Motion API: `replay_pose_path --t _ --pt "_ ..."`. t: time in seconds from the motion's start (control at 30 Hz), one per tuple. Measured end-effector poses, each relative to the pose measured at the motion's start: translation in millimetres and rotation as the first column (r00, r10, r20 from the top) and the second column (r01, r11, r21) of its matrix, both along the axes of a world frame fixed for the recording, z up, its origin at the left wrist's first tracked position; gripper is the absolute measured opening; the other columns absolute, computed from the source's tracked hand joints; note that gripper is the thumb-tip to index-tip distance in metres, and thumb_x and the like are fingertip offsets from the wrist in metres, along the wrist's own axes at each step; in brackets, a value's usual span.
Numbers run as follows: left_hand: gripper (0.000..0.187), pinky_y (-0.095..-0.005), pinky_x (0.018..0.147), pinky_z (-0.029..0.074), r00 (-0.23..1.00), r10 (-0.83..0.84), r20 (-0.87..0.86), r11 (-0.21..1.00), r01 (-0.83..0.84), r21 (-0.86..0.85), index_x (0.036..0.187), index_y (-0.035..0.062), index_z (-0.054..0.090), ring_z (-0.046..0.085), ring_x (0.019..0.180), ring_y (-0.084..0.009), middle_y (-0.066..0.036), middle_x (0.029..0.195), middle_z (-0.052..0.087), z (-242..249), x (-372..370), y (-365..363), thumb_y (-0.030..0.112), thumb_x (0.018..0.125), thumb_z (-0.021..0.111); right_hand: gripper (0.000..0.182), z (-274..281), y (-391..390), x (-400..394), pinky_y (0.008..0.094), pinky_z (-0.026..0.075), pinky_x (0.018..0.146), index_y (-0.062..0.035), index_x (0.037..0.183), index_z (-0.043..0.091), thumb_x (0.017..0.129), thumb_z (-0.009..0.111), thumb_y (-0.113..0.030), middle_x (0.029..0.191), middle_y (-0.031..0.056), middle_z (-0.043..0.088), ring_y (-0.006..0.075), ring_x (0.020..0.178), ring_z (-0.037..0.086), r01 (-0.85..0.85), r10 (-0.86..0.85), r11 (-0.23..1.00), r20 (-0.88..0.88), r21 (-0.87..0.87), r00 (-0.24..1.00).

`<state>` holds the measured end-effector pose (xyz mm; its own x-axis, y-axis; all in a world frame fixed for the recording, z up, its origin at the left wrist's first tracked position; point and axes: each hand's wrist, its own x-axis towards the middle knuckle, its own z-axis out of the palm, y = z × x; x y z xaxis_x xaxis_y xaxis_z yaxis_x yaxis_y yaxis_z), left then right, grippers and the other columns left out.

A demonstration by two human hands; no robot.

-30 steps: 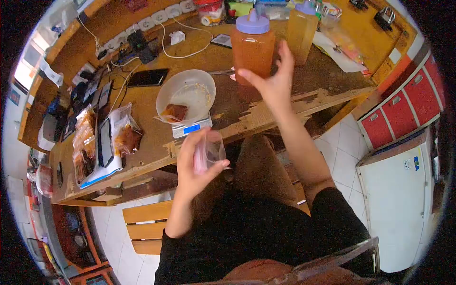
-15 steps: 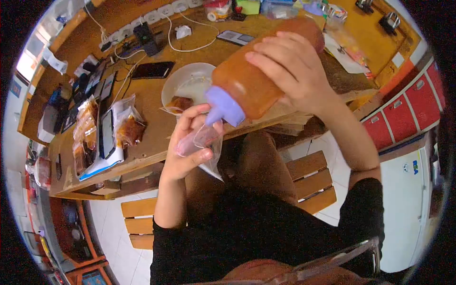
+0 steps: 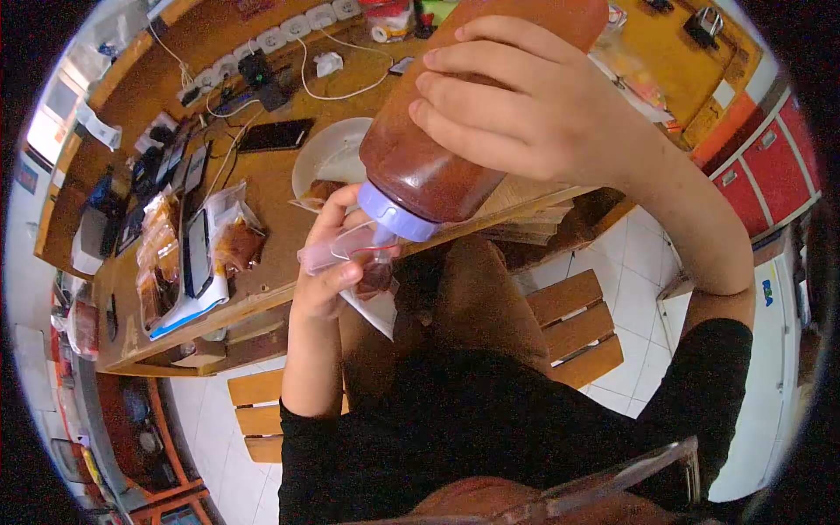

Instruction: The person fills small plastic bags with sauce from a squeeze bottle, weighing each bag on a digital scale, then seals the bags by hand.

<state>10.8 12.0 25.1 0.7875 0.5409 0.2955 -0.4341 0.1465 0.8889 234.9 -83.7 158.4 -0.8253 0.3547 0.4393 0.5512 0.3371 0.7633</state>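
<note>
My right hand (image 3: 516, 105) is wrapped round a large squeeze bottle (image 3: 429, 171) of reddish-brown sauce, tipped steeply with its lilac cap (image 3: 394, 213) downward. The nozzle points into the mouth of a small clear plastic bag (image 3: 378, 302), and dark sauce shows inside the bag below it. With thumb and fingers, my left hand (image 3: 325, 276) grips the bag near its open top, just under the cap. Behind them on the table, a white plate (image 3: 308, 157) carries a small sauce bag (image 3: 322, 192), partly hidden by my left fingers.
Filled sauce bags (image 3: 238, 241) lie at the table's left, beside a tablet (image 3: 198, 254). A black phone (image 3: 276, 135) rests behind the plate, near white cables (image 3: 337, 94) and a row of sockets (image 3: 293, 26). Below the table edge is a slatted wooden bench (image 3: 573, 328).
The bottle has tilted more steeply and its nozzle has entered the bag. Sauce has run down toward the cap, and some now shows in the bag. My right forearm has shifted right.
</note>
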Motion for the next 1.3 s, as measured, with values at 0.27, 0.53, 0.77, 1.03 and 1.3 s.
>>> replay_pose_path --t 0.27,0.53,0.77,1.03,1.3 --pt "0.086 -0.031 0.081 0.045 1.0 0.023 0.01 0.999 -0.022 -0.047 0.128 -0.0002 0.035 0.057 0.095 -0.02 -0.014 0.106 0.058 2 -2 4 0.032 0.061 0.078 0.032 -3 6 5 0.0399 0.044 0.09 -0.0044 0.099 0.061 0.069 0.057 -0.014 0.1 0.0067 0.06 0.023 0.101 0.056 0.01 -0.01 1.0 -0.016 0.003 1.0" --pt "0.082 -0.0296 0.083 0.044 0.999 0.031 0.037 0.997 -0.028 -0.072 0.128 0.0003 0.034 0.057 0.095 -0.0193 -0.013 0.105 0.059 -1 8 9 0.027 0.062 0.077 0.037 -5 3 13 0.0419 0.04 0.094 -0.0044 0.107 0.058 0.072 0.055 -0.016 0.107 0.0081 0.058 0.0248 0.105 0.053 0.131 -0.137 0.987 -0.062 -0.092 0.989" --pt "0.072 -0.03 0.083 0.045 0.993 0.099 0.063 0.991 -0.092 -0.095 0.124 0.0022 0.039 0.057 0.093 -0.0179 -0.01 0.101 0.059 7 18 20 0.023 0.065 0.075 0.063 -40 25 40 0.0431 0.037 0.095 -0.0043 0.118 0.048 0.064 0.07 -0.027 0.115 0.0121 0.053 0.0291 0.109 0.05 0.102 -0.175 0.962 -0.288 -0.252 0.942" --pt "0.06 -0.0295 0.085 0.045 0.987 0.162 -0.002 0.986 -0.162 -0.041 0.122 0.0045 0.044 0.056 0.096 -0.0175 -0.009 0.104 0.058 18 33 36 0.015 0.07 0.073 0.07 -74 47 59 0.0425 0.038 0.092 -0.004 0.116 0.049 0.057 0.078 -0.028 0.112 0.013 0.054 0.0308 0.105 0.051 0.013 -0.155 0.966 -0.541 -0.258 0.826" --pt "0.058 -0.0292 0.086 0.043 0.996 0.072 -0.053 0.997 -0.073 -0.009 0.121 0.0043 0.046 0.055 0.097 -0.0176 -0.007 0.104 0.057 16 42 37 0.012 0.071 0.073 0.067 -55 46 71 0.0433 0.038 0.094 -0.0045 0.116 0.051 0.057 0.076 -0.025 0.112 0.0113 0.054 0.0289 0.105 0.052 0.045 -0.114 0.984 -0.423 -0.17 0.899"
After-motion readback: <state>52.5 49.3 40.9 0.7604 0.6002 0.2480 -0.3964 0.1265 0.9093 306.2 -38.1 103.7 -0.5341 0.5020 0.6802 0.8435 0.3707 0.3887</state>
